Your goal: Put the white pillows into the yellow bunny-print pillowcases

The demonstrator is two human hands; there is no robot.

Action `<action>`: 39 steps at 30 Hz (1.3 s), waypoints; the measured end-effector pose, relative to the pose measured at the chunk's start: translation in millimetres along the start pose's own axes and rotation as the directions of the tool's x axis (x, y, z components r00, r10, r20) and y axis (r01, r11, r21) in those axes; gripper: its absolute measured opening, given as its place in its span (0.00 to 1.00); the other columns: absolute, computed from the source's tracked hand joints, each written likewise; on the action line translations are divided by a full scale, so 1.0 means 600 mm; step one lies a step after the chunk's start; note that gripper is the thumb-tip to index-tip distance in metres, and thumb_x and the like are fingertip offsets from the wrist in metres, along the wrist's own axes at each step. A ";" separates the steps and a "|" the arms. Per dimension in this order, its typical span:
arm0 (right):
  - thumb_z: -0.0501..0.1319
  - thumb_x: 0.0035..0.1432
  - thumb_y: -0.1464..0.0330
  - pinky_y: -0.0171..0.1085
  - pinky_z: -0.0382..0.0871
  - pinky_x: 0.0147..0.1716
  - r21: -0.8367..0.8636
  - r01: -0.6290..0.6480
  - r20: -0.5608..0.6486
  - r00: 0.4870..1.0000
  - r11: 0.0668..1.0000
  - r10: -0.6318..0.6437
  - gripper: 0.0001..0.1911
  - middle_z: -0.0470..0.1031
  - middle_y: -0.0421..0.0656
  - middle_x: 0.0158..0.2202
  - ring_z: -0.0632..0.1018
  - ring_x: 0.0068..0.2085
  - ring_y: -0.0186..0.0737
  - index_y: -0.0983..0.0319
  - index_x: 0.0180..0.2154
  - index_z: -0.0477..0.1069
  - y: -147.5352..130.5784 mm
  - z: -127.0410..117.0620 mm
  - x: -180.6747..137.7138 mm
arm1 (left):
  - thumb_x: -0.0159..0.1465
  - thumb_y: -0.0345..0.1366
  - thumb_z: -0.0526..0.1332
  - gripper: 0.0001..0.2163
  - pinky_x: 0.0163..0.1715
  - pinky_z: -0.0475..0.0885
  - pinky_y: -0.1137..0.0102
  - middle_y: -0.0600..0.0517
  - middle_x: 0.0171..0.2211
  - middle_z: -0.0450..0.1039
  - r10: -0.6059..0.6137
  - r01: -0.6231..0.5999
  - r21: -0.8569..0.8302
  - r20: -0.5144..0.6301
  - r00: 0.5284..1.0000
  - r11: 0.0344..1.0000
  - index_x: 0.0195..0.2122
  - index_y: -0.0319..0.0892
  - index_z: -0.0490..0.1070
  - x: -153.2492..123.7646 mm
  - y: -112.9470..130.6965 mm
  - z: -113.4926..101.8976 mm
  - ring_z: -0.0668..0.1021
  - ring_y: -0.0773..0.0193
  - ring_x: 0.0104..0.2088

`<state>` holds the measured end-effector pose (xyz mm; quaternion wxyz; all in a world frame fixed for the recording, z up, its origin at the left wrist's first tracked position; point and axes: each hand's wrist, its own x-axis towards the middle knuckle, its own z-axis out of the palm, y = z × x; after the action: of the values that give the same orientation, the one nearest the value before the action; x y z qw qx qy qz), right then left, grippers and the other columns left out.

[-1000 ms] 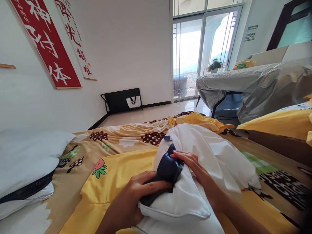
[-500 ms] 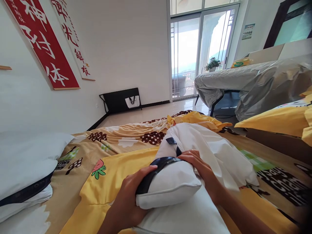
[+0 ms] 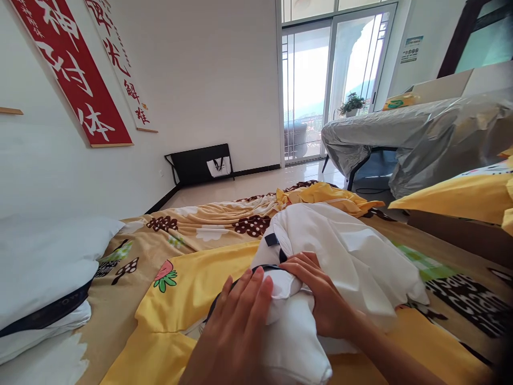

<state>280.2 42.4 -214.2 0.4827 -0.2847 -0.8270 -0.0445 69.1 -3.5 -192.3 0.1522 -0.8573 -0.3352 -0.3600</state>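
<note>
A white pillow with dark navy trim lies in front of me, its near corner bent over. My left hand rests flat across its left side, fingers stretched out over the trim. Curled over the pillow's upper right edge, my right hand grips it; the fingertips are partly hidden in the folds. Beyond the hands spreads loose white fabric with a small dark tab; I cannot tell whether it joins the pillow. Underneath is a yellow cloth with a pink fruit design.
A patterned tan blanket covers the bed. Another white pillow with a navy band lies at left. Yellow fabric sits at right, near a plastic-covered table. A black folded frame leans against the far wall.
My left hand has moved from gripping the pillow's left side to lying flat on top of it. The pillow's near end has folded down toward me. My right hand has shifted slightly left.
</note>
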 end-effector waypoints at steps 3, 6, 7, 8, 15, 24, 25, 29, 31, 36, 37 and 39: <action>0.61 0.51 0.65 0.44 0.63 0.40 -0.025 -0.014 0.001 1.000 1.000 0.014 0.19 0.72 0.45 0.33 0.73 0.35 0.44 0.61 0.45 0.63 -0.002 0.004 -0.002 | 0.61 0.38 0.54 0.30 0.56 0.60 0.54 0.35 0.52 0.68 -0.062 0.064 0.029 -0.064 0.996 0.997 0.63 0.31 0.49 0.007 0.023 0.030 0.68 0.47 0.55; 0.61 0.50 0.65 0.44 0.63 0.40 -0.033 -0.022 -0.009 1.000 0.999 0.021 0.19 0.73 0.45 0.35 0.73 0.37 0.45 0.61 0.46 0.64 -0.002 0.006 -0.003 | 0.60 0.41 0.53 0.24 0.49 0.65 0.54 0.35 0.46 0.69 -0.087 0.086 -0.016 -0.095 0.992 0.996 0.55 0.34 0.58 0.013 0.027 0.038 0.71 0.47 0.48; 0.62 0.50 0.65 0.44 0.63 0.40 -0.028 -0.021 -0.009 1.000 0.999 0.020 0.20 0.73 0.45 0.35 0.74 0.37 0.45 0.61 0.46 0.64 -0.002 0.006 -0.003 | 0.59 0.39 0.52 0.21 0.48 0.65 0.54 0.36 0.45 0.69 -0.083 0.080 -0.034 -0.100 0.992 0.996 0.52 0.36 0.60 0.013 0.026 0.038 0.71 0.47 0.47; 0.62 0.49 0.64 0.44 0.64 0.40 -0.022 -0.019 -0.006 1.000 1.000 0.019 0.21 0.73 0.45 0.36 0.74 0.38 0.45 0.61 0.46 0.64 -0.001 0.006 -0.003 | 0.59 0.36 0.52 0.18 0.47 0.65 0.54 0.37 0.44 0.69 -0.079 0.074 -0.048 -0.103 0.991 0.996 0.51 0.37 0.61 0.013 0.025 0.038 0.71 0.48 0.46; 0.61 0.52 0.60 0.46 0.64 0.47 0.041 -0.036 0.102 0.994 0.999 0.032 0.28 0.72 0.50 0.46 0.73 0.46 0.49 0.62 0.54 0.62 0.006 -0.001 -0.007 | 0.54 0.25 0.50 0.19 0.48 0.64 0.56 0.40 0.43 0.70 -0.054 0.043 -0.069 -0.156 0.986 0.997 0.47 0.40 0.65 0.008 0.022 0.040 0.71 0.51 0.47; 0.48 0.59 0.43 0.51 0.55 0.59 0.058 -0.139 0.327 0.938 0.989 0.112 0.40 0.63 0.52 0.61 0.64 0.61 0.50 0.59 0.65 0.51 0.023 -0.050 -0.008 | 0.57 0.21 0.50 0.18 0.49 0.66 0.62 0.45 0.43 0.72 -0.050 0.024 -0.105 -0.250 0.967 0.994 0.46 0.42 0.66 0.011 -0.024 0.036 0.72 0.57 0.48; 0.45 0.61 0.45 0.50 0.56 0.58 0.060 -0.180 0.339 0.929 0.982 0.150 0.37 0.64 0.50 0.60 0.65 0.60 0.49 0.58 0.64 0.52 0.030 -0.058 -0.008 | 0.58 0.21 0.50 0.18 0.49 0.67 0.63 0.45 0.43 0.72 -0.070 0.040 -0.112 -0.270 0.960 0.993 0.46 0.43 0.66 0.012 -0.034 0.035 0.72 0.58 0.48; 0.48 0.65 0.54 0.48 0.63 0.54 -0.052 -0.359 0.352 0.867 0.932 0.354 0.22 0.73 0.44 0.53 0.71 0.54 0.46 0.54 0.55 0.68 0.091 -0.071 -0.023 | 0.58 0.20 0.50 0.17 0.47 0.68 0.65 0.46 0.43 0.72 -0.111 0.074 -0.131 -0.303 0.946 0.989 0.45 0.43 0.66 0.014 -0.063 0.035 0.72 0.60 0.47; 0.50 0.64 0.55 0.46 0.66 0.50 -0.128 -0.450 0.341 0.817 0.884 0.465 0.20 0.77 0.44 0.47 0.75 0.48 0.46 0.56 0.47 0.74 0.139 -0.068 -0.043 | 0.59 0.20 0.51 0.16 0.47 0.69 0.65 0.46 0.42 0.72 -0.096 0.054 -0.139 -0.311 0.946 0.989 0.45 0.43 0.66 0.014 -0.068 0.037 0.73 0.60 0.47; 0.52 0.60 0.56 0.41 0.68 0.40 -0.373 -0.683 0.111 0.640 0.628 0.761 0.18 0.78 0.47 0.36 0.77 0.38 0.46 0.60 0.33 0.74 0.247 -0.073 -0.104 | 0.58 0.19 0.54 0.15 0.45 0.71 0.61 0.45 0.40 0.72 -0.049 -0.027 -0.171 -0.429 0.902 0.985 0.44 0.40 0.68 0.018 -0.062 0.044 0.74 0.57 0.45; 0.52 0.59 0.57 0.41 0.68 0.40 -0.409 -0.695 0.080 0.618 0.591 0.782 0.18 0.78 0.48 0.35 0.77 0.38 0.47 0.60 0.32 0.74 0.259 -0.077 -0.113 | 0.57 0.19 0.54 0.15 0.44 0.72 0.60 0.44 0.40 0.72 -0.035 -0.052 -0.177 -0.457 0.889 0.983 0.44 0.39 0.68 0.020 -0.061 0.043 0.74 0.56 0.45; 0.53 0.57 0.58 0.42 0.67 0.44 -0.497 -0.680 0.008 0.618 0.539 0.786 0.16 0.77 0.49 0.39 0.76 0.43 0.49 0.61 0.34 0.73 0.275 -0.090 -0.125 | 0.56 0.19 0.55 0.16 0.44 0.72 0.56 0.44 0.41 0.72 0.001 -0.109 -0.177 -0.521 0.854 0.978 0.45 0.38 0.68 0.021 -0.062 0.036 0.75 0.54 0.45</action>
<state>434.7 128.9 -280.7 0.2773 -0.7122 -0.6449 0.0081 61.3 40.2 -197.2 0.1601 -0.7488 -0.2194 -0.6046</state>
